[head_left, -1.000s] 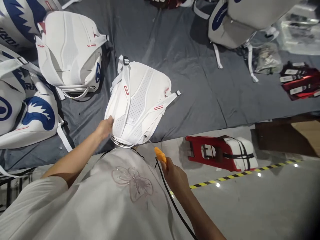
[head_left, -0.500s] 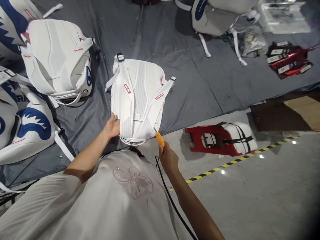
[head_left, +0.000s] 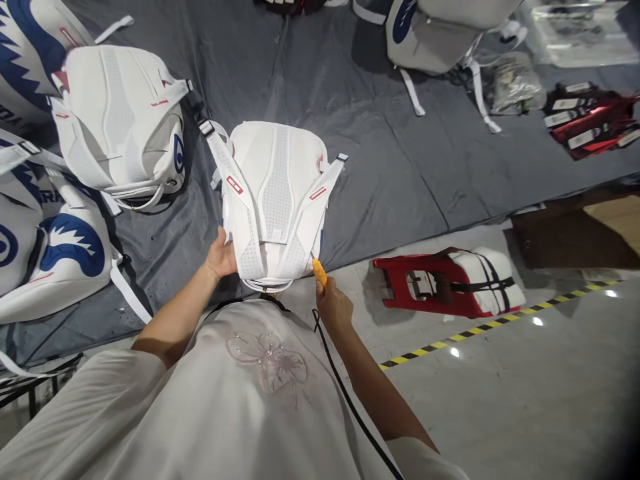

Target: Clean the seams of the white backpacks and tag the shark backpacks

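Note:
A white backpack [head_left: 276, 193] lies in front of me with its padded back panel and shoulder straps facing up. My left hand [head_left: 221, 259] grips the lower left edge of the backpack, thumb on the side and the other fingers partly hidden by it. My right hand [head_left: 334, 303] is closed round an orange-handled tool [head_left: 320, 272]. The tool's thin dark tip points at the backpack's lower right corner; whether it touches the fabric I cannot tell. The left shoulder strap spreads outward, and its buckle [head_left: 206, 127] lies beyond the bag's upper left edge.
More white backpacks [head_left: 120, 120] lie to the left on the grey cloth [head_left: 380, 180]. Red tags [head_left: 590, 120] and a clear plastic bag [head_left: 515, 83] lie at the upper right. On the floor stands a red frame [head_left: 430, 283] beside striped tape [head_left: 480, 330]. A black cable [head_left: 345, 393] hangs near my right arm.
The left shoulder strap has swung outward to the left, its buckle now close to the neighbouring backpack. Both hands keep nearly the same places, with the tool still in my right hand.

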Action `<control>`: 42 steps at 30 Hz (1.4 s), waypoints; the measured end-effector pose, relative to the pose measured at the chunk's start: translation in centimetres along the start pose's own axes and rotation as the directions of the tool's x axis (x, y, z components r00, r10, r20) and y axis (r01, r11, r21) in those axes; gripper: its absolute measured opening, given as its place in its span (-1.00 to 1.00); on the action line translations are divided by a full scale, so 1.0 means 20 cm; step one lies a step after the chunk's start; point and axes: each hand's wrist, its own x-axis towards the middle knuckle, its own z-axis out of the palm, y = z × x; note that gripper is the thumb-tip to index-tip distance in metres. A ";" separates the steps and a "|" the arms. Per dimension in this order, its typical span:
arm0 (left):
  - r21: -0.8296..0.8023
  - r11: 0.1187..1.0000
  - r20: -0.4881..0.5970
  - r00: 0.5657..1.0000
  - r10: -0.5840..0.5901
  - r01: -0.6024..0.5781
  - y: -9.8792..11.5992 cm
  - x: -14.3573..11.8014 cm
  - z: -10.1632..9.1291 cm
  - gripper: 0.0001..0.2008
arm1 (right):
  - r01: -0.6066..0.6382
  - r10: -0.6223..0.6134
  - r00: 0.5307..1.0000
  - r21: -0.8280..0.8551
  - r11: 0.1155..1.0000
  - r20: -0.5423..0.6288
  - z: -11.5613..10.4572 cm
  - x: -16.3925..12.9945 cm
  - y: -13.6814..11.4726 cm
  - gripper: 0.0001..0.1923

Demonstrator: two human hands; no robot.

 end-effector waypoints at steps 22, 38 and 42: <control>0.062 0.998 0.138 0.990 -0.009 0.000 -0.03 0.04 0.06 -0.02 | -0.003 -0.028 0.979 0.152 0.988 0.200 0.01 -0.67 0.04 -0.65; 0.932 -0.323 0.327 0.761 0.561 -0.162 -0.36 -0.18 0.08 -0.32 | 0.058 -0.060 0.942 0.016 0.998 0.331 0.00 -0.45 -0.01 -0.71; 0.707 -0.684 0.448 0.863 0.233 -0.182 -0.48 0.05 0.13 -0.30 | 0.040 -0.061 0.946 0.071 0.997 0.318 0.04 -0.42 0.03 -0.71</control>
